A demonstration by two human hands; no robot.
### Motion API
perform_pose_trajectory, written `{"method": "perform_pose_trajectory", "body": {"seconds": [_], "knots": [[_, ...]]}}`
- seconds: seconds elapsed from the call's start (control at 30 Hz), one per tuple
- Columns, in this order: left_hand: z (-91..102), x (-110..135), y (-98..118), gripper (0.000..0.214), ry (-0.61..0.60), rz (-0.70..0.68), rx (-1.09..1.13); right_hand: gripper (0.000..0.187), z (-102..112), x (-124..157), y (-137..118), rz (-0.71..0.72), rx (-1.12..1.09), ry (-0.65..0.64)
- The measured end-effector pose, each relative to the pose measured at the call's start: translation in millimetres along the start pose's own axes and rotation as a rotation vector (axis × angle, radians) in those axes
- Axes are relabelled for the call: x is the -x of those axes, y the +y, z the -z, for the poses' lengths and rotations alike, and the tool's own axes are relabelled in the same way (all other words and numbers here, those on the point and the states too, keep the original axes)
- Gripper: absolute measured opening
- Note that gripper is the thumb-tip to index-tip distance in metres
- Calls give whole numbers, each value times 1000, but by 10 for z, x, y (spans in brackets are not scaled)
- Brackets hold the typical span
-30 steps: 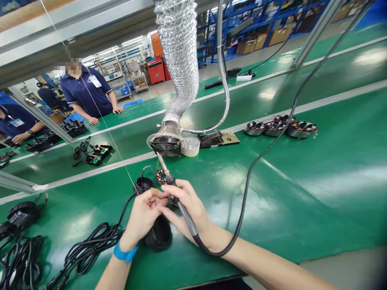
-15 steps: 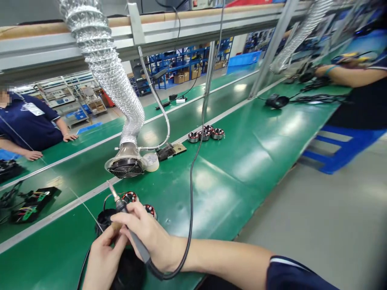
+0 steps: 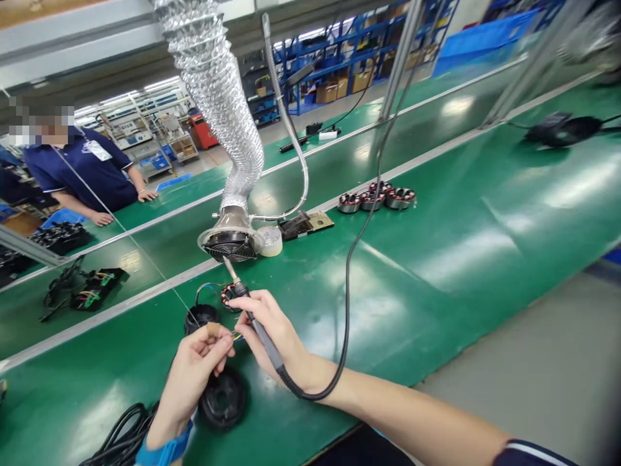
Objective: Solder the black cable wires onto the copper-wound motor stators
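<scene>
My right hand (image 3: 269, 330) is closed round a soldering iron (image 3: 252, 317) whose tip points up and away toward the fume fan (image 3: 229, 244). Its black cord (image 3: 347, 310) loops under my wrist and rises out of view. My left hand (image 3: 194, 372) pinches thin coloured wires (image 3: 236, 336) between thumb and fingers, one fingertip taped. Both hands hover close together above a black round housing (image 3: 223, 400). A copper-wound stator (image 3: 229, 294) and a small black cap (image 3: 201, 317) lie just beyond them on the green belt (image 3: 436, 272).
A silver flexible duct (image 3: 218, 97) hangs to the fan, beside a tape roll (image 3: 270, 241) and a metal stand (image 3: 305, 224). Three stators (image 3: 377, 196) lie further right. Black cables (image 3: 121, 440) coil at lower left. A person in blue (image 3: 82, 171) leans on the far belt.
The view swung back left and down. My hands rose higher in the picture, and the black housing under them shows again. The seated co-worker at right left the view.
</scene>
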State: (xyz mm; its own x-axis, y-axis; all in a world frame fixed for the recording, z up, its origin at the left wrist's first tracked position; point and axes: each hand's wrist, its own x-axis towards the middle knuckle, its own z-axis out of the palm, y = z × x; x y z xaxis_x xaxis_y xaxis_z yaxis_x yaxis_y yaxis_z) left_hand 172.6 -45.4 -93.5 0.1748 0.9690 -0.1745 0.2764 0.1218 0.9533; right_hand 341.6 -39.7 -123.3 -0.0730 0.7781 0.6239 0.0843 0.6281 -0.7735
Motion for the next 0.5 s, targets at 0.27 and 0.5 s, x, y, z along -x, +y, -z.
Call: {"method": "perform_pose_trajectory", "body": {"seconds": [0.27,0.5], "knots": [[4,-50,-35,31,35,52,115,44,-27,60,66,25,50,-68],[-26,-138,8,30,102,56,124,40,84,-14,96,16,142,-71]]}}
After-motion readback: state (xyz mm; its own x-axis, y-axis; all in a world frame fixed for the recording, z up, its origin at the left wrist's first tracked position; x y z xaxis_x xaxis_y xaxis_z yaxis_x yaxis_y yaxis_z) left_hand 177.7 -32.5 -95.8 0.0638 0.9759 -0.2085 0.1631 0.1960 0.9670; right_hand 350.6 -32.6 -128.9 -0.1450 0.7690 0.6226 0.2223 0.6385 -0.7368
